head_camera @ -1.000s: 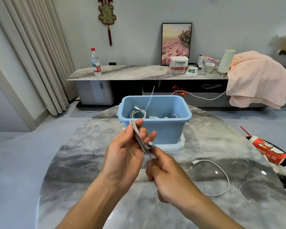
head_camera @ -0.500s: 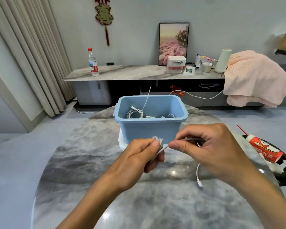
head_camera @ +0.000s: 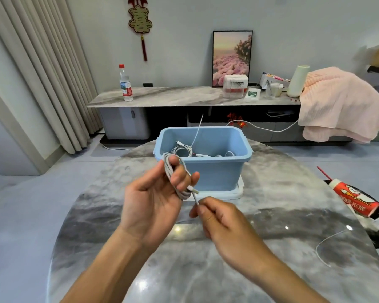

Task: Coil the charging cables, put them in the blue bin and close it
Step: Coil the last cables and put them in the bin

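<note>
A white charging cable is wound in loops around the fingers of my left hand, held just in front of the blue bin. My right hand pinches the cable's free end below the coil, near a plug that sticks out of it. The open bin stands on its pale lid at the table's far middle. Inside lie coiled white cables, one strand sticking up over the back rim.
The round marble table carries a thin wire loop at right and a red-and-white pack at its right edge. Behind stands a sideboard with a water bottle, boxes and a pink blanket.
The loose length on the table has been wound onto my left hand. My right hand swung from the right back down under the coil, now holding only a short end.
</note>
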`<state>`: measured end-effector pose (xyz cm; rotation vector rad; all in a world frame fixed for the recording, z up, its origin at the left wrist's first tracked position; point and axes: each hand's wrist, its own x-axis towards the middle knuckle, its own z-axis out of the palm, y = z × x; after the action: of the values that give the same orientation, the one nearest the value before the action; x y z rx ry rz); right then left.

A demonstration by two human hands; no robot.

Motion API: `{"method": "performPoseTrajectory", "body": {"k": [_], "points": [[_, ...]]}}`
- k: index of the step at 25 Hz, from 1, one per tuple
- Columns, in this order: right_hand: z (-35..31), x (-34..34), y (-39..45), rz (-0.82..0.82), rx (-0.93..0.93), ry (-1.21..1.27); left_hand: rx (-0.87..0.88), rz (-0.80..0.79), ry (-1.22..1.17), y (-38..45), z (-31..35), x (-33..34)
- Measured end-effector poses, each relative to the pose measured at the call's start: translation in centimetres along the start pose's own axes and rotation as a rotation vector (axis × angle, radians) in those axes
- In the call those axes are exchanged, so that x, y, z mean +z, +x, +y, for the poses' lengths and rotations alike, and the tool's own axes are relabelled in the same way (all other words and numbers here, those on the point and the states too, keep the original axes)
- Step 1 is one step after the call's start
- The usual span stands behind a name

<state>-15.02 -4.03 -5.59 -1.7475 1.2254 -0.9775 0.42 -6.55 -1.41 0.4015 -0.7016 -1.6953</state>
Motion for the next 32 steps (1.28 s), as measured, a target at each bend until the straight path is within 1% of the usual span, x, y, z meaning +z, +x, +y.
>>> {"method": "performPoseTrajectory", "body": {"k": [1, 2, 3, 4, 5, 6, 7, 10, 12, 13, 14, 15, 16, 18, 19, 20, 22, 24, 25, 26, 27, 28, 29, 30, 31, 32], "points": [[-0.7, 0.4, -0.6, -0.048, -0.016, -0.154, 0.031, 0.073, 0.055, 0.4, -0.3, 0.0], [-1.5, 0.8, -1.1, -0.099, -0.012, -0.271, 0.063, 0.119, 0.165, 0.7, -0.6, -0.2], [-2.4, 1.0, -1.4, -0.143, 0.005, -0.346, 0.107, 0.139, 0.347, 0.8, -1.0, -0.5], [-3.1, 1.0, -1.6, -0.174, 0.013, -0.410, 0.159, 0.133, 0.583, 0.8, -1.5, -0.8], [-3.8, 0.7, -1.6, -0.188, 0.009, -0.482, 0.206, 0.093, 0.815, 0.7, -1.9, -1.1], [-4.3, 0.0, -1.5, -0.174, -0.021, -0.562, 0.227, 0.028, 0.995, 0.6, -2.4, -1.4], [-4.7, -0.8, -1.3, -0.138, -0.074, -0.626, 0.222, -0.037, 1.107, 0.5, -2.7, -1.4], [-4.8, -4.3, -0.8, 0.022, -0.227, -0.740, 0.195, -0.218, 1.233, 0.1, -3.2, -1.0], [-4.1, -6.6, -0.2, 0.132, -0.273, -0.777, 0.141, -0.278, 1.330, -0.1, -3.3, -0.6], [-3.7, -7.7, 0.1, 0.160, -0.306, -0.794, 0.071, -0.287, 1.312, -0.2, -3.4, -0.3], [-3.1, -8.5, 0.7, 0.162, -0.350, -0.759, -0.009, -0.291, 1.223, -0.3, -3.5, -0.2], [-2.5, -9.1, 1.3, 0.140, -0.378, -0.661, -0.077, -0.295, 1.097, -0.4, -3.5, 0.0], [-1.9, -9.3, 1.8, 0.112, -0.376, -0.504, -0.124, -0.290, 0.963, -0.4, -3.4, 0.3], [-0.4, -8.8, 2.6, 0.078, -0.304, -0.163, -0.175, -0.251, 0.711, -0.4, -3.1, 0.7], [0.2, -8.2, 2.8, 0.059, -0.255, -0.076, -0.193, -0.229, 0.574, -0.4, -2.8, 0.7], [0.7, -7.3, 2.8, 0.050, -0.210, -0.065, -0.192, -0.198, 0.429, -0.5, -2.2, 0.7], [1.7, -5.2, 2.3, 0.043, -0.144, -0.136, -0.116, -0.110, 0.188, -0.5, -1.0, 0.5], [1.9, -2.9, 1.2, 0.013, -0.093, -0.191, -0.016, 0.009, 0.050, -0.1, -0.3, 0.1], [1.3, -1.7, 0.5, -0.030, -0.068, -0.213, 0.031, 0.072, 0.050, 0.2, -0.3, -0.2], [0.3, -0.7, -0.4, -0.090, -0.040, -0.238, 0.072, 0.129, 0.117, 0.6, -0.6, -0.4], [-1.0, 0.3, -1.3, -0.164, -0.003, -0.266, 0.113, 0.176, 0.264, 0.8, -1.1, -0.7], [-2.4, 1.0, -2.0, -0.229, 0.031, -0.309, 0.163, 0.201, 0.480, 0.9, -1.6, -1.1], [-3.9, 1.2, -2.5, -0.268, 0.048, -0.383, 0.213, 0.186, 0.732, 0.9, -1.9, -1.4], [-5.2, 0.9, -2.7, -0.287, 0.040, -0.493, 0.249, 0.130, 0.943, 0.8, -2.2, -1.6], [-6.3, 0.2, -2.7, -0.275, 0.015, -0.613, 0.255, 0.060, 1.088, 0.6, -2.4, -1.7], [-7.1, -0.8, -2.6, -0.239, -0.042, -0.707, 0.227, -0.007, 1.146, 0.4, -2.5, -1.6]]}}
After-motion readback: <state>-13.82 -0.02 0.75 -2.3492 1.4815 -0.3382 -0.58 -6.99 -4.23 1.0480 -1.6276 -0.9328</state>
